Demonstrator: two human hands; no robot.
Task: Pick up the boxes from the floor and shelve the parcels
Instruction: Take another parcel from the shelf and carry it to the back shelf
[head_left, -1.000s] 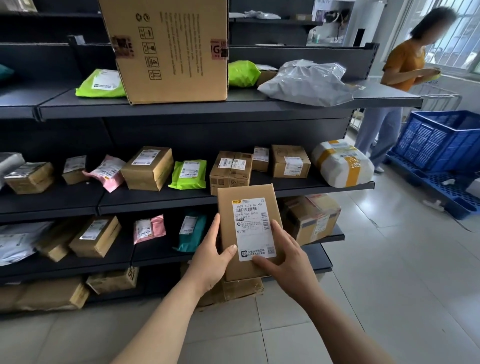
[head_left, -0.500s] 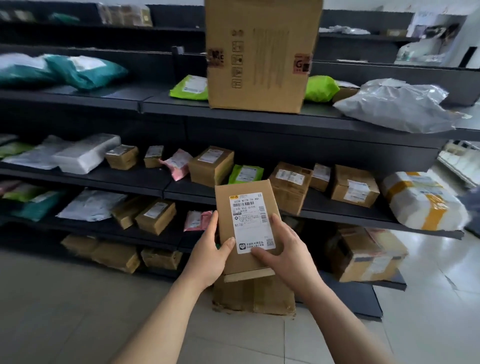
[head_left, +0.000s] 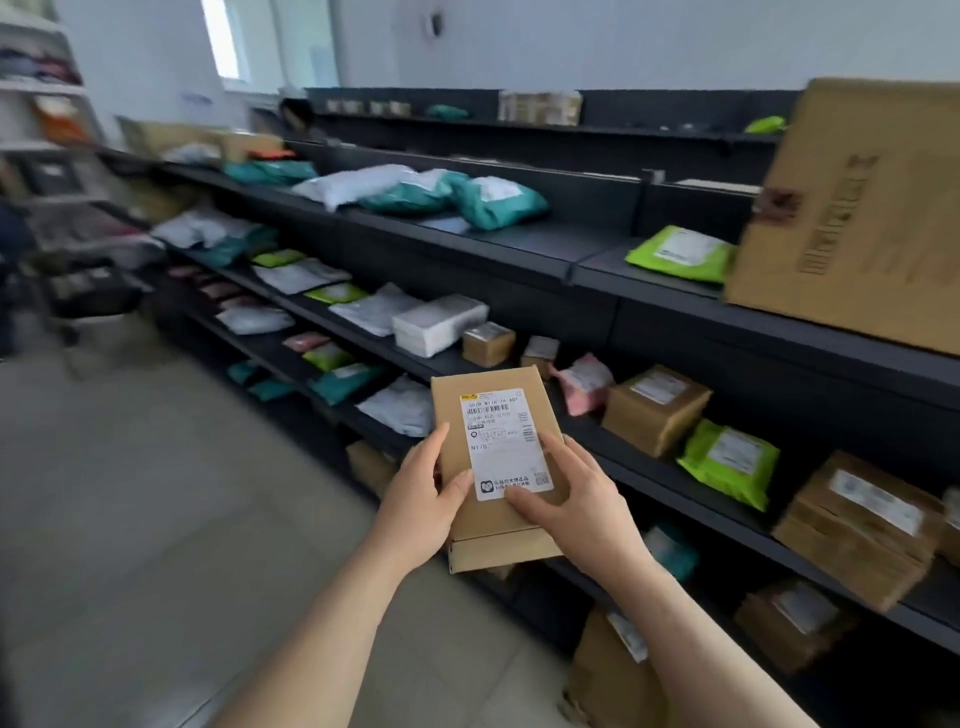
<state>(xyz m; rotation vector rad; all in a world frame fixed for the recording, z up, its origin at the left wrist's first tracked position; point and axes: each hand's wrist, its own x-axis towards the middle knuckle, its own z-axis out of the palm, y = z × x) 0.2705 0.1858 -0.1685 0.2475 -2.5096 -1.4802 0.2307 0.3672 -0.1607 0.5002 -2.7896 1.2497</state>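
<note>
I hold a flat brown cardboard box (head_left: 488, 410) with a white shipping label in front of me, label up. My left hand (head_left: 421, 506) grips its left edge with the thumb on the label's lower corner. My right hand (head_left: 576, 506) grips its right edge, thumb across the bottom of the label. The box hovers in front of the middle tier of the long black shelving (head_left: 524, 254), apart from it. Brown boxes (head_left: 655, 408), green mailers (head_left: 730, 462) and white and teal bags (head_left: 439, 325) lie along the tiers.
A large brown carton (head_left: 852, 218) stands on the upper tier at the right. Another box (head_left: 608, 675) sits on the floor by the shelf base. The tiled floor (head_left: 156, 493) stretches left. A white rack (head_left: 36, 104) and dark chair (head_left: 78, 291) stand far left.
My view has swung to the left along the shelving; the large carton has slid to the right edge. Both hands keep the same grip on the labelled box.
</note>
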